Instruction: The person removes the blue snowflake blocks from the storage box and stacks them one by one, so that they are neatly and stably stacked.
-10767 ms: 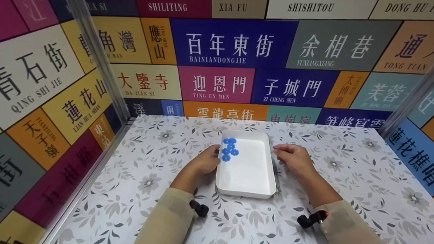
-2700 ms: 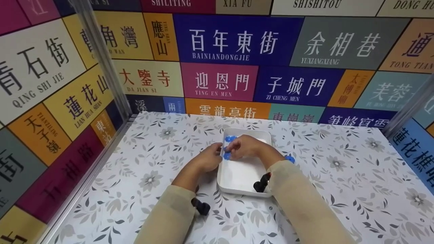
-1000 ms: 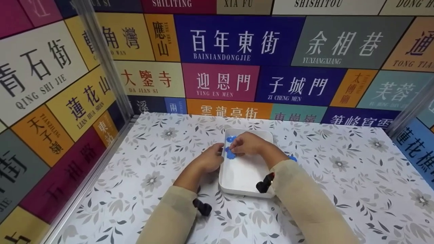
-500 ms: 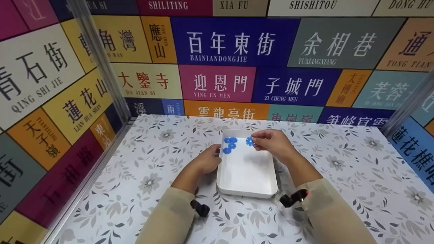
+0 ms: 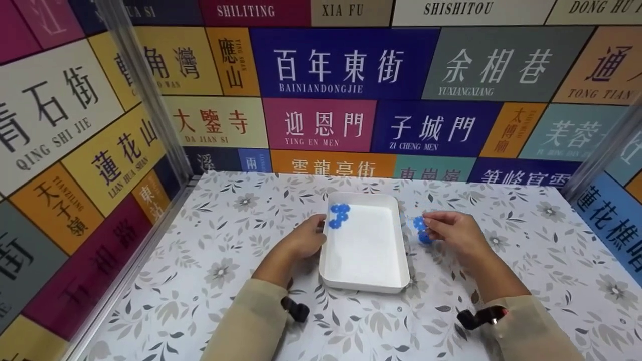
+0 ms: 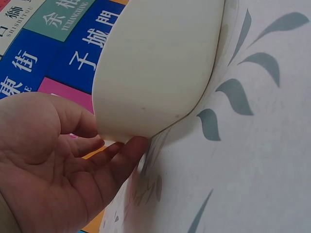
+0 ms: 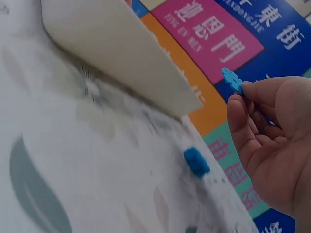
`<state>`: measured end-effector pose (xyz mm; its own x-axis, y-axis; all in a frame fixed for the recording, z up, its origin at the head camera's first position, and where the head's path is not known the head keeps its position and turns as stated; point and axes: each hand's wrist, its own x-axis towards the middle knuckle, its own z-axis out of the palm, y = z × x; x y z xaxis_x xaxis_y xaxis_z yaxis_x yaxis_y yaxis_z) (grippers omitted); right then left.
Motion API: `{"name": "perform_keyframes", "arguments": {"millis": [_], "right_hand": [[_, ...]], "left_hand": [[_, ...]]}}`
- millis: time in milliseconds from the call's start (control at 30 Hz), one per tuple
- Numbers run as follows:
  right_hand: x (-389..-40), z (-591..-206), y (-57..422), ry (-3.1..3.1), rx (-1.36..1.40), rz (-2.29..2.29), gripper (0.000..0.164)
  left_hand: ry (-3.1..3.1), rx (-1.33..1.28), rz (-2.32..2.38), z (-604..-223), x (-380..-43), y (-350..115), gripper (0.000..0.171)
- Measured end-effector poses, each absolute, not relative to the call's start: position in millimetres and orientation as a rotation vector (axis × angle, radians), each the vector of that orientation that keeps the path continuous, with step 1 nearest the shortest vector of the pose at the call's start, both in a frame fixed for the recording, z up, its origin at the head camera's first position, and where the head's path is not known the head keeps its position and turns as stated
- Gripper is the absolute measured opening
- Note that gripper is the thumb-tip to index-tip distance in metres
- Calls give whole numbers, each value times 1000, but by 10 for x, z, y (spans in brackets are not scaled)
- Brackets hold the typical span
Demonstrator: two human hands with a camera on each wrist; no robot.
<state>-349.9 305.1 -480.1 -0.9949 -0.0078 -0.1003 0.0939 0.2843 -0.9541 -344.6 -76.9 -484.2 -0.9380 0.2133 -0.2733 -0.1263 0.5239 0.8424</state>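
In the head view, a shallow white tray (image 5: 365,250) stands on the table. Several blue flower-shaped plastic pieces (image 5: 340,214) lie clustered in its far left corner. My left hand (image 5: 303,238) holds the tray at its left side; up close, in the left wrist view, thumb and fingertips meet the tray wall (image 6: 155,63). Right of the tray, my right hand (image 5: 454,233) pinches one blue flower-shaped piece (image 7: 232,80) between thumb and index finger, raised off the tabletop. Beneath that hand, more blue (image 5: 425,237) sits on the table, partly covered by the fingers in the head view.
A white tablecloth (image 5: 220,271) with grey leaves and flowers covers the table. Panels printed with street names (image 5: 346,62) rise behind it and at both sides. A clear upright post (image 5: 145,85) runs along the left corner.
My right hand has carried one blue flower-shaped piece from the tray out to the right. Fewer pieces lie in the tray than about eleven seconds ago. My left hand stays at the tray.
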Motion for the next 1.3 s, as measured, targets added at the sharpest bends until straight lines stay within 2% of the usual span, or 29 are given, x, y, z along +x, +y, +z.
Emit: {"name": "perform_keyframes", "arguments": {"millis": [200,467,867,1300], "right_hand": [[-3535,-5003,3271,2360,126,-1924,39],[-3580,-5147,3373,2547,90,-1704,40],[-3564,-5181,3342,2658,177,-1540,38],[-3560,-5147,3309,2656,212,-1618,42]], "left_hand": [[2443,95,1374,-4853,-3436,-765,63],[2456,139,1379,-4839,-3425,-777,63],[2434,75,1361,-4842,-3445,-752,64],[2441,103,1373,-4839,-3436,-753,64]]}}
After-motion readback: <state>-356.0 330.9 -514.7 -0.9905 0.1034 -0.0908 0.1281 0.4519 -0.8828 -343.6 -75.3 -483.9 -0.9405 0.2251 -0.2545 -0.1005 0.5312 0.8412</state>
